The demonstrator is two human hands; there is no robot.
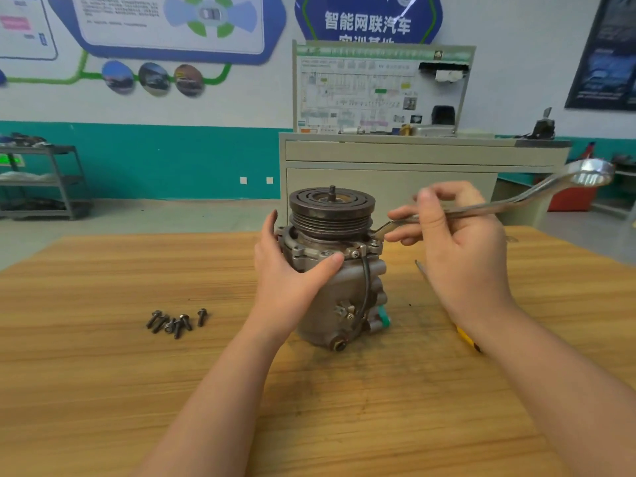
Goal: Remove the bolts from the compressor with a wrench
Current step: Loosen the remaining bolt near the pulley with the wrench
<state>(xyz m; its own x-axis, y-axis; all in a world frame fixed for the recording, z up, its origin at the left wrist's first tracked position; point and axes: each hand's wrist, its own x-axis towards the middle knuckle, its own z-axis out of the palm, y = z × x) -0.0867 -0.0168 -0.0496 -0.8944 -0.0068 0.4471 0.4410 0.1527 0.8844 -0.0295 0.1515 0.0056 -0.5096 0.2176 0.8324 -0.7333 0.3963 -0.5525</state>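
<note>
So, counts first: 1 compressor (339, 280), upright on the wooden table (103, 390), pulley end up w/ a short shaft stub at the top centre. 1 wrench (499, 206), a long double-ended one. 2 hands. Loose bolts (177, 320) lie in a small heap on the table, well off to the outer side of the left hand (292, 270); approx 6, but they overlap so the exact no. is hard to tell.

Grip: left hand is wrapped round the compressor's upper body, fingers curled behind it, thumb across the front just under the flange. Right hand (457, 249) pinches the wrench shank betw. thumb and fingers, near the lower end. From that pinch the wrench's near end drops to the flange on the compressor's right side, touching it; the far ring end sticks up and away beyond the hand.

Hard to see: whether the wrench head actually sits on a bolt – too small, partly behind the fingers. A screwdriver (464, 335) w/ yellow handle lies on the table under the right forearm, mostly covered; only the thin tip and a bit of handle show. Left fingertips are hidden behind the housing.

Surface: light wood-grain top, dark greasy smudges around the compressor base. Room: grey cabinet (395, 160) behind w/ a wiring-diagram board on it, teal-and-white wall w/ posters, metal shelf rack (44, 180) at far left.
</note>
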